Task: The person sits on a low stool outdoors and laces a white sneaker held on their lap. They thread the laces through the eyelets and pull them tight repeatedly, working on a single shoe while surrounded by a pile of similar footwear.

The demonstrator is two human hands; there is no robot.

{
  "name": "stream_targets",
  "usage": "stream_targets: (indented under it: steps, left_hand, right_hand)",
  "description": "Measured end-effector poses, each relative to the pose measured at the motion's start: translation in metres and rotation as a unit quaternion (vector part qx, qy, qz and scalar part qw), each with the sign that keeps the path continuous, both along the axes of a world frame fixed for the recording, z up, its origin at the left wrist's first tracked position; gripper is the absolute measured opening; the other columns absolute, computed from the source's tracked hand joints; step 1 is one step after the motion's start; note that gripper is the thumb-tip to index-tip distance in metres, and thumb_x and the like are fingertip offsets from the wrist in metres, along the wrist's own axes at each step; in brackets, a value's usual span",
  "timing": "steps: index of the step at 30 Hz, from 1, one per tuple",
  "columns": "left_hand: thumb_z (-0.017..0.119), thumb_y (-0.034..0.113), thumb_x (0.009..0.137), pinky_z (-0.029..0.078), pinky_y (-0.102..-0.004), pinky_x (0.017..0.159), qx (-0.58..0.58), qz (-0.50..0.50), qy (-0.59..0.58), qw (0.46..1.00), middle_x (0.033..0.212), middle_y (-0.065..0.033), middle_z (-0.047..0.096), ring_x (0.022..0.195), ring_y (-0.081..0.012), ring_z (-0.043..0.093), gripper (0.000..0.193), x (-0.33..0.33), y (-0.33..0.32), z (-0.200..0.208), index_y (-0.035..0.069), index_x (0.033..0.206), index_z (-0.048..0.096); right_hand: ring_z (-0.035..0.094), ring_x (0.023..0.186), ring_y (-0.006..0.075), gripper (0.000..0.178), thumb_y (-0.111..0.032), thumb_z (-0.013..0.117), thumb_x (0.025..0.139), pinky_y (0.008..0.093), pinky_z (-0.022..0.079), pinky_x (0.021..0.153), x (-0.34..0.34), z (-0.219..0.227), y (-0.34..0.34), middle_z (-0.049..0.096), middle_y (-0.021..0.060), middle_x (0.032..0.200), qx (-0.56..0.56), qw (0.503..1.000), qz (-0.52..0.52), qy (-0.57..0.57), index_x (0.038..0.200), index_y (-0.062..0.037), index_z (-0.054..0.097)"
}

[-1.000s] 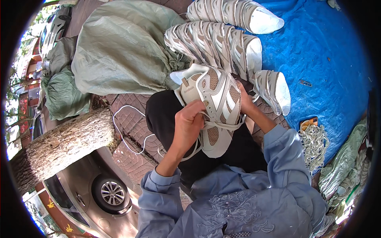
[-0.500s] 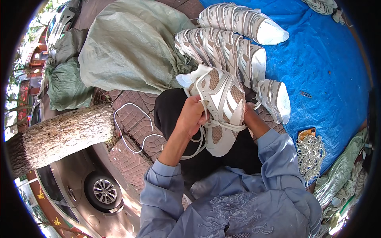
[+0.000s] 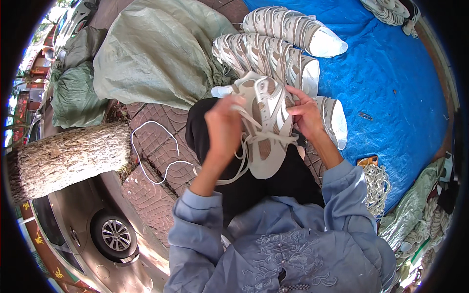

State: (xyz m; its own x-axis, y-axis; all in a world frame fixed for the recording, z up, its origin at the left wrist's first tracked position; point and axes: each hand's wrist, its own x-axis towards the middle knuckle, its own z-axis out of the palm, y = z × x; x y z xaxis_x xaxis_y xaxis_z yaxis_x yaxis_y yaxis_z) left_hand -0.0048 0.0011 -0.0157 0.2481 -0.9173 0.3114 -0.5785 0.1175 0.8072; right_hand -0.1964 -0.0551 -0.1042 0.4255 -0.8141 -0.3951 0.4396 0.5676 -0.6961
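Above my lap is a beige-and-white shoe upper [image 3: 267,163] without a sole, its toe pointing toward me. A pale flat shoelace [image 3: 273,138] crosses its front and hangs in loops at its left side. My left hand [image 3: 223,129], somewhat blurred, is closed at the upper's left edge, with the lace running from its fingertips. On the opposite side, my right hand [image 3: 309,115] grips the edge of the upper between thumb and fingers. The upper hides part of those fingertips.
Nested rows of shoe uppers [image 3: 264,53] lie ahead on a blue tarp [image 3: 381,93]. A bundle of laces [image 3: 376,188] sits at the right. A large pale sack [image 3: 161,53], a tree trunk [image 3: 73,161] and a parked car [image 3: 78,215] are at the left. A white cord [image 3: 134,146] lies on the paving.
My right hand has come from behind the upper to its right edge. My left hand has moved slightly up and left. The upper has turned, showing more of its lacing front.
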Motion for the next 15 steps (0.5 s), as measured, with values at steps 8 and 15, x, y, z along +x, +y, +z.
stream_targets:
  steps: [8,15]
  left_hand:
    - [0.047,0.007,0.082,0.031,-0.0191,0.041,-0.078,0.129,-0.152,0.977,0.057,0.0013,0.049,0.046,-0.0043,0.041,0.017,0.13,-0.009,0.162,0.004,0.087,0.063]
    - [0.041,0.015,0.083,0.024,-0.0191,0.041,0.019,-0.057,0.053,0.997,0.074,-0.0088,0.061,0.044,-0.0048,0.033,0.026,0.074,-0.042,0.18,0.0,0.095,0.058]
  right_hand:
    - [0.058,0.063,0.0145,0.058,0.006,0.054,0.062,0.0244,0.046,0.055,-0.006,-0.028,0.024,0.058,0.0069,0.074,-0.012,0.99,0.041,0.133,0.119,-0.0015,0.046]
    - [0.054,0.073,0.0087,0.051,-0.002,0.067,0.063,0.0224,0.043,0.067,-0.005,0.066,0.015,0.059,0.0033,0.079,-0.317,0.919,0.071,0.225,0.112,-0.0039,0.054]
